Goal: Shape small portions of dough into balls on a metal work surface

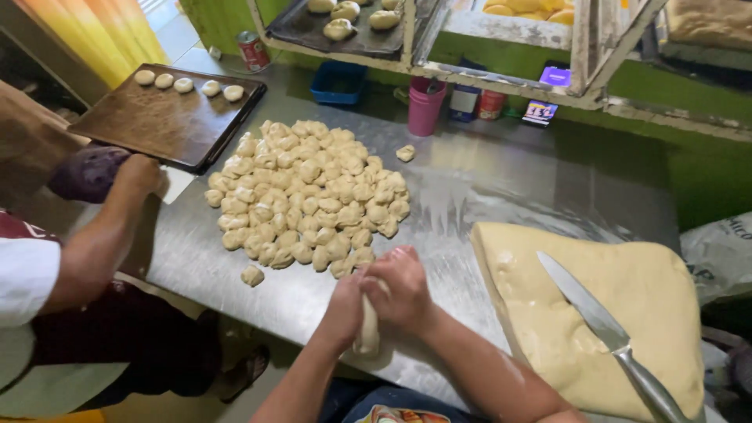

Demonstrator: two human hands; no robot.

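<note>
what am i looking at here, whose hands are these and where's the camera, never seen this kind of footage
There is one picture, taken by a camera worn on a person's head, looking down at a steel table. The two arms coming up from the bottom edge are that person's own. Their left hand and right hand are closed together around a roll of dough that hangs down between them. Beyond the hands lies a pile of small dough pieces. To the right is a large dough slab with a long knife lying on it. At the left, a co-worker's hand rests near a dark baking tray holding a row of five shaped dough balls.
</note>
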